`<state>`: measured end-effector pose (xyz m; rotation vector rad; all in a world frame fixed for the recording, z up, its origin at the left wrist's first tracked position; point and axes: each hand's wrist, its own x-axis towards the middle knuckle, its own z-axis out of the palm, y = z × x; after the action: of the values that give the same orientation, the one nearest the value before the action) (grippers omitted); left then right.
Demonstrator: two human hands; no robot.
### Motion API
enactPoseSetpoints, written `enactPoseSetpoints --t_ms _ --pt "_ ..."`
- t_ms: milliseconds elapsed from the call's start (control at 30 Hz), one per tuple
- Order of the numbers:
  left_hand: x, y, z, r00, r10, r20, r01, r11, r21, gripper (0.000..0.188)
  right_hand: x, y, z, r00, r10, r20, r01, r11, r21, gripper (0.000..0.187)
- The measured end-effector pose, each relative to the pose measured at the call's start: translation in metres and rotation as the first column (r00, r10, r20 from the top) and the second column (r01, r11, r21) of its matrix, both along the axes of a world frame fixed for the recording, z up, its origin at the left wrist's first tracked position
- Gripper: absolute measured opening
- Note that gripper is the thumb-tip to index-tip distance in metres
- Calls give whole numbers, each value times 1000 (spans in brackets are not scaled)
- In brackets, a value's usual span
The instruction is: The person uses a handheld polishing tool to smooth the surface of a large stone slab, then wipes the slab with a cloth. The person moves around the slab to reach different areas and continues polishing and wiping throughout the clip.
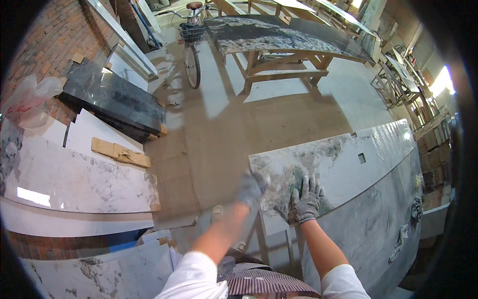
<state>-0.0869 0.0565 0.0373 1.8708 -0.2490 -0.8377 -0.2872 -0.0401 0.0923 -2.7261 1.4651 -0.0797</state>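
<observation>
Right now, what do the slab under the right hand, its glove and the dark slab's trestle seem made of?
Slab: stone or composite, far end glossy, judging by grey veining and glare.
Glove: perhaps fabric, matte, from its dull grey surface.
Trestle: likely unpainted wood, given its brown, matte beams.

A long white marble-look slab (343,169) with grey veining lies flat, face up, its left end nearest the viewer and its right end running away. Dark grey smudges and a dark green patch (298,180) mark the left part; the right end shines with bright reflections. A small rectangular cutout (362,158) pierces the right half, and a little notch breaks the far edge. The near edge borders a grey marbled surface (368,219), its left corner projecting past that surface's left edge.
</observation>
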Motion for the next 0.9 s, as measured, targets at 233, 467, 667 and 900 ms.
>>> enactPoseSetpoints --t_ms 233,467,667,900 --pt "-50 40 -22 926 -195 322 147 975 166 44 2 3 0 1000 14 -15 -14 1000 -18 67" --pt "24 18 68 917 -378 131 341 910 236 33 6 9 0 1000 10 -14 -10 1000 18 66" --pt "-70 49 16 977 -202 70 195 977 92 43 -5 -3 -3 1000 -10 -16 10 1000 -1 66" --pt "65 -11 42 958 -217 188 169 956 242 66 7 5 5 1000 19 -1 -19 1000 4 66"
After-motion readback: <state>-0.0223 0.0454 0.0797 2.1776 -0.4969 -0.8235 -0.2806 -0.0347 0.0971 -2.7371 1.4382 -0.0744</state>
